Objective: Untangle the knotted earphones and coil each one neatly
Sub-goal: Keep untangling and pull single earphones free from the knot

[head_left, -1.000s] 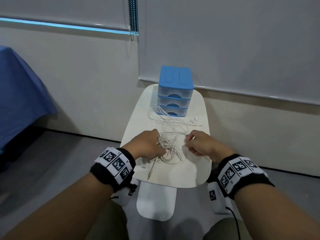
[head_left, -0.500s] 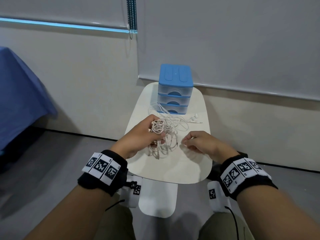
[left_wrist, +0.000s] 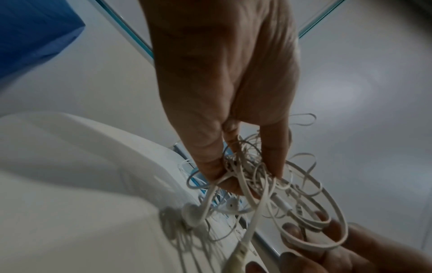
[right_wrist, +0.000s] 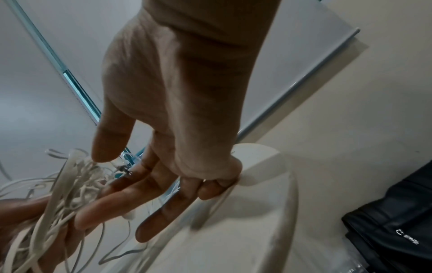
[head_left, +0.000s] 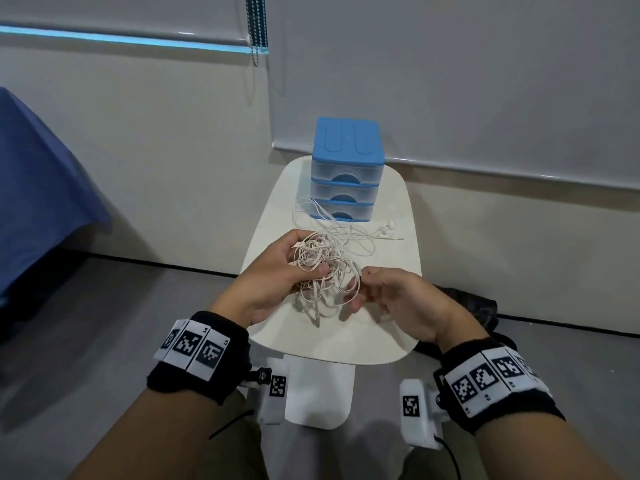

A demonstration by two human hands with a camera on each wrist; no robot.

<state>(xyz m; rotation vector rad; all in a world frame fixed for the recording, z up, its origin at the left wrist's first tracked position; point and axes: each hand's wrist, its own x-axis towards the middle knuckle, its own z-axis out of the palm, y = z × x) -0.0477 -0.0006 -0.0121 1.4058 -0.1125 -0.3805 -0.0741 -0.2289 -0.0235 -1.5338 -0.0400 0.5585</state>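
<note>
A tangle of white earphone cables (head_left: 313, 254) is lifted a little above the small white table (head_left: 381, 341). My left hand (head_left: 311, 266) grips it with thumb and curled fingers, palm turned up. In the left wrist view the left hand (left_wrist: 245, 175) pinches the tangle (left_wrist: 292, 184), and an earbud (left_wrist: 191, 214) dangles onto the table. My right hand (head_left: 356, 289) is at the tangle's right side. In the right wrist view the right hand (right_wrist: 112, 175) has thumb, index and middle finger stretched out against a flat cable loop (right_wrist: 58, 184). More loose cable with earbuds (head_left: 388, 230) lies further back.
A blue-topped three-drawer unit (head_left: 346, 168) stands at the table's far end, with loose cable in front of it. A black bag (head_left: 478, 306) lies on the floor to the right. Blue cloth (head_left: 34, 202) hangs at the far left. A wall is close behind.
My left hand has lifted the tangle off the table and turned palm up. My right hand has risen from the table and moved in to the tangle's right side.
</note>
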